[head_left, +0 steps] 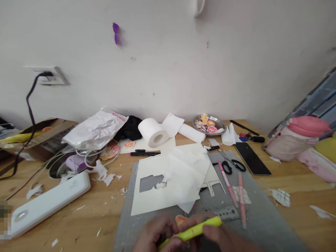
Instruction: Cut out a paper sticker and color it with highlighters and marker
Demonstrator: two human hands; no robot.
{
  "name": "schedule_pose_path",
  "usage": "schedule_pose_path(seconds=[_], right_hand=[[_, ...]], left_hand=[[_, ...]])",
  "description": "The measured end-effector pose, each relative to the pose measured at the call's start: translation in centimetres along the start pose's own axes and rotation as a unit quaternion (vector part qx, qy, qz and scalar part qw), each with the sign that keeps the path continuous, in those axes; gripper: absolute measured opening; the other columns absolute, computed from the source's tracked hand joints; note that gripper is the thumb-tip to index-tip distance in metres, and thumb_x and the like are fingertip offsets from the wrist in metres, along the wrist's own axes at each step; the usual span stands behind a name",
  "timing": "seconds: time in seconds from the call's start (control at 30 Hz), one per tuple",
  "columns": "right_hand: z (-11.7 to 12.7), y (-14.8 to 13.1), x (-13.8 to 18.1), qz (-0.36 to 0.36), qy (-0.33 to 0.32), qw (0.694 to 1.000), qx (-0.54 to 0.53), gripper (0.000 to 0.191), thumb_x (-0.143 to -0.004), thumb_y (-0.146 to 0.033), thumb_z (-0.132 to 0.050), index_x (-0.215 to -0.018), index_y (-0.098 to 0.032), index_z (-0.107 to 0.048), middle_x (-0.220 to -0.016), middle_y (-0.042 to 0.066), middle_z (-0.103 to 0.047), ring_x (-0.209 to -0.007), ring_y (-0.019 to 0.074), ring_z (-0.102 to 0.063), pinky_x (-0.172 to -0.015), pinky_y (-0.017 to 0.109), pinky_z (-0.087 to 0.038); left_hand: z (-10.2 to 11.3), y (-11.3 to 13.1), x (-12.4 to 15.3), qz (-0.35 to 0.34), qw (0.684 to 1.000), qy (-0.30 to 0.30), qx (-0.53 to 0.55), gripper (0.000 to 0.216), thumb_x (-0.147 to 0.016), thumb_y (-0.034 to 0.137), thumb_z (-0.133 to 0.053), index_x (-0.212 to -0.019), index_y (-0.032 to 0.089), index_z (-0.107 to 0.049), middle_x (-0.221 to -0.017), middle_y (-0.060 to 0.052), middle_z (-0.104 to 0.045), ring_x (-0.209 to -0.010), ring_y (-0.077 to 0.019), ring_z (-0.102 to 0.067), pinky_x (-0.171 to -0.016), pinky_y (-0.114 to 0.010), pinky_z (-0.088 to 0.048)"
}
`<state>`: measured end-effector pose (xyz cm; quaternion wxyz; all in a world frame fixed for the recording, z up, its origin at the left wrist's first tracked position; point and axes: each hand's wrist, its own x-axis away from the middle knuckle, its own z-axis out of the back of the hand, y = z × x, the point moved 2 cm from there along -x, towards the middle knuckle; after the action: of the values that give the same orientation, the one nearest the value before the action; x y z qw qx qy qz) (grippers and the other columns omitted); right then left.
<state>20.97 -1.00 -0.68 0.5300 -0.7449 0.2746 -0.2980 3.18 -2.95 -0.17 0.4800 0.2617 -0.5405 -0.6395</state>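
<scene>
**Bright yellow slim tube between two hands at bottom centre**

In the head view, the right hand has its grip closed on the tube's upper part. The left hand curls near its lower end and a small orange-pink paper cutout; blur hides which its grip holds. Beyond, at centre, a cream paper sheet with cut openings lies on a grey cutting mat on the light wooden counter. Black-handled scissors rest right of centre; a round steel dish of colourful cutouts stands upper right of centre.
</scene>
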Motion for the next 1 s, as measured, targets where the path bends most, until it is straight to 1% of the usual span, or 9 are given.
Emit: schedule_pose_path(seconds=[0.03, 0.1, 0.2, 0.3, 0.43, 0.53, 0.67, 0.83, 1.0], right_hand=[[0.3, 0.1, 0.1, 0.011, 0.020, 0.998, -0.052, 0.058, -0.079, -0.064, -0.043, -0.096, -0.015, -0.069, -0.076, 0.006, -0.064, -0.061, 0.0123, -0.054, -0.056, 0.024, -0.040], [1.0, 0.2, 0.2, 0.018, 0.078, 0.991, -0.103, 0.056, -0.083, -0.060, -0.038, -0.096, -0.013, -0.067, -0.069, 0.006, -0.062, -0.058, 0.0124, -0.053, -0.055, 0.024, -0.038], [1.5, -0.5, 0.2, -0.014, 0.127, 0.991, -0.032, 0.045, -0.081, -0.055, -0.048, -0.089, -0.013, -0.063, -0.062, 0.002, -0.057, -0.055, 0.0118, -0.049, -0.052, 0.023, -0.036], [1.3, -1.9, 0.2, -0.057, 0.100, 0.987, 0.113, 0.043, -0.081, -0.055, -0.050, -0.088, -0.015, -0.061, -0.061, -0.002, -0.049, -0.053, 0.0097, -0.042, -0.051, 0.022, -0.034], [0.8, -2.7, 0.2, -0.081, 0.042, 0.973, 0.213, 0.038, -0.074, -0.052, -0.059, -0.084, -0.016, -0.064, -0.068, 0.001, -0.056, -0.061, 0.0119, -0.046, -0.056, 0.023, -0.037], [0.7, -2.2, 0.2, -0.084, 0.016, 0.971, 0.222, 0.041, -0.076, -0.053, -0.059, -0.089, -0.015, -0.067, -0.077, 0.003, -0.061, -0.068, 0.0141, -0.052, -0.060, 0.022, -0.041], [0.5, -1.1, 0.3, -0.042, -0.039, 0.977, 0.208, 0.040, -0.079, -0.050, -0.059, -0.099, -0.017, -0.068, -0.087, 0.003, -0.064, -0.075, 0.0150, -0.055, -0.067, 0.021, -0.043], [0.1, 0.6, 0.3, -0.030, -0.085, 0.976, 0.198, 0.040, -0.084, -0.049, -0.053, -0.094, -0.014, -0.070, -0.065, -0.001, -0.052, -0.056, 0.0084, -0.039, -0.051, 0.019, -0.032], [0.1, 1.3, 0.3, -0.008, -0.080, 0.976, 0.202, 0.044, -0.085, -0.050, -0.050, -0.091, -0.012, -0.071, -0.061, -0.002, -0.047, -0.053, 0.0072, -0.035, -0.047, 0.019, -0.029]], left_hand=[[0.1, 0.2, -0.1, 0.009, 1.000, 0.007, 0.026, 0.051, -0.077, 0.069, -0.045, -0.072, 0.019, -0.047, -0.059, 0.004, -0.038, -0.057, -0.0104, -0.034, -0.056, -0.022, -0.028], [0.5, 0.4, -0.4, 0.030, 0.996, 0.019, 0.077, 0.052, -0.076, 0.071, -0.045, -0.075, 0.019, -0.046, -0.059, 0.005, -0.037, -0.057, -0.0101, -0.032, -0.056, -0.022, -0.028], [1.0, 0.6, -0.8, 0.060, 0.991, 0.035, 0.116, 0.052, -0.075, 0.071, -0.047, -0.072, 0.019, -0.044, -0.060, 0.005, -0.035, -0.057, -0.0102, -0.031, -0.056, -0.022, -0.029], [1.3, 0.9, -1.0, 0.068, 0.990, 0.048, 0.111, 0.051, -0.079, 0.068, -0.042, -0.068, 0.018, -0.043, -0.062, 0.004, -0.038, -0.061, -0.0114, -0.035, -0.059, -0.023, -0.031], [1.0, 1.2, -0.8, 0.050, 0.994, 0.032, 0.093, 0.052, -0.081, 0.069, -0.037, -0.069, 0.018, -0.045, -0.063, 0.003, -0.040, -0.062, -0.0128, -0.038, -0.059, -0.024, -0.032], [0.9, 1.0, -0.6, 0.036, 0.993, 0.050, 0.099, 0.053, -0.081, 0.068, -0.036, -0.069, 0.018, -0.047, -0.062, 0.002, -0.040, -0.060, -0.0129, -0.038, -0.058, -0.025, -0.031], [1.0, 0.4, -0.1, 0.006, 0.985, 0.107, 0.135, 0.048, -0.084, 0.062, -0.039, -0.072, 0.017, -0.050, -0.062, 0.002, -0.040, -0.059, -0.0125, -0.036, -0.057, -0.024, -0.031], [0.7, 0.1, 0.7, -0.070, 0.985, 0.093, 0.130, 0.038, -0.090, 0.050, -0.039, -0.072, 0.018, -0.050, -0.066, 0.001, -0.044, -0.060, -0.0119, -0.038, -0.058, -0.023, -0.033], [0.4, -0.3, 0.9, -0.117, 0.987, 0.074, 0.081, 0.031, -0.094, 0.039, -0.033, -0.079, 0.019, -0.051, -0.074, -0.001, -0.052, -0.066, -0.0125, -0.045, -0.062, -0.023, -0.036]])
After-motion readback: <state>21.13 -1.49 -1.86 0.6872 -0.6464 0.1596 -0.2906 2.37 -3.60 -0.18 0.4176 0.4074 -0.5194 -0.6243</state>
